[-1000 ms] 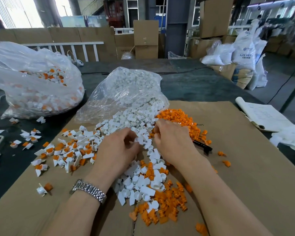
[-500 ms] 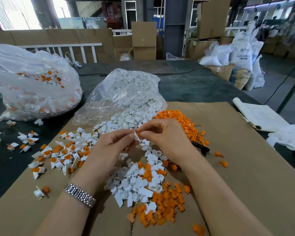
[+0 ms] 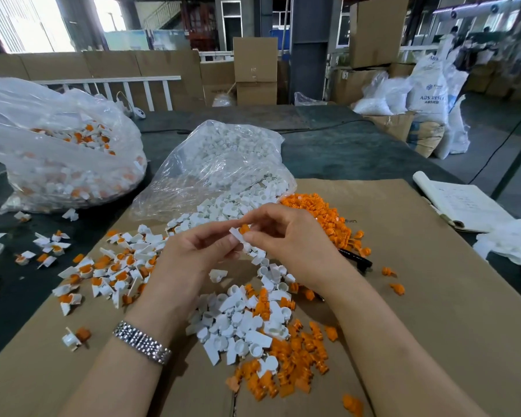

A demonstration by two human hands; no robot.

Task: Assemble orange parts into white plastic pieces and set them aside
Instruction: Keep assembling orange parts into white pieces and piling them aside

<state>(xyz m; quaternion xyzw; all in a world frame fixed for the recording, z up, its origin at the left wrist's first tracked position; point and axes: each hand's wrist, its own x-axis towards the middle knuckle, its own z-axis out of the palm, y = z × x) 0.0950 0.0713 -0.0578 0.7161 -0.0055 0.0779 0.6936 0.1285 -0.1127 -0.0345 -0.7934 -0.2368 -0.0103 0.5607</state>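
Two bare forearms are seen reaching forward from the bottom of the view over a sheet of brown cardboard (image 3: 418,296), and the hands are raised a little above it, meeting near the middle. The left hand (image 3: 193,254) is turned with its back toward the camera, its fingers extended rightward and curled at the tips, where a small white plastic piece (image 3: 236,235) is pinched. A metal watch (image 3: 142,342) is worn on the left wrist. The right hand (image 3: 286,242) is arched above, its knuckles raised and its fingers bent down and leftward, and an orange part (image 3: 244,228) is pinched at its fingertips, held against the top of the white piece. Whether the orange part is fully seated cannot be told. Directly below the hands, a loose pile of white pieces (image 3: 241,320) is spread on the cardboard, with a scatter of orange parts (image 3: 286,371) nearer the camera. A larger heap of orange parts (image 3: 322,215) is lying just beyond the right hand. To the left, assembled white-and-orange pieces (image 3: 103,272) are strewn across the cardboard edge and the dark table (image 3: 358,152). An open clear bag of white pieces (image 3: 223,164) is resting beyond the hands, and a second clear bag holding assembled pieces (image 3: 57,152) is set at the far left. A black pen (image 3: 357,259) is partly hidden behind the right wrist, and an open notebook (image 3: 457,203) is lying at the right.
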